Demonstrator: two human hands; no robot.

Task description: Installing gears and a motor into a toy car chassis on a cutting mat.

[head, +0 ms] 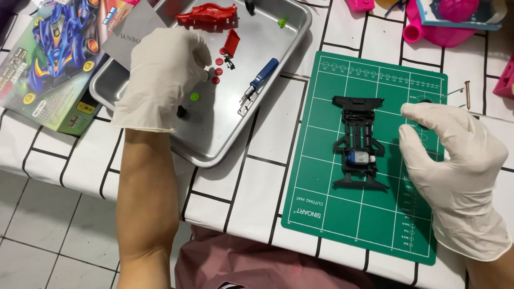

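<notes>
A black toy car chassis [357,140] with a small blue and silver motor in it lies on the green cutting mat [342,214]. My right hand [458,160], in a white glove, hovers just right of the chassis with fingers curled and apart, holding nothing I can see. My left hand [160,75], also gloved, reaches into the metal tray [225,134], its fingertips down among small red and green parts [217,69]; whether it grips one is hidden. A red car body shell [208,15] and a blue-handled screwdriver [259,77] lie in the tray.
A colourful model kit box [51,59] sits left of the tray. Pink plastic items [444,24] stand at the back right. A thin screw or pin [467,93] lies beyond the mat's right edge. The table's near edge runs below the mat.
</notes>
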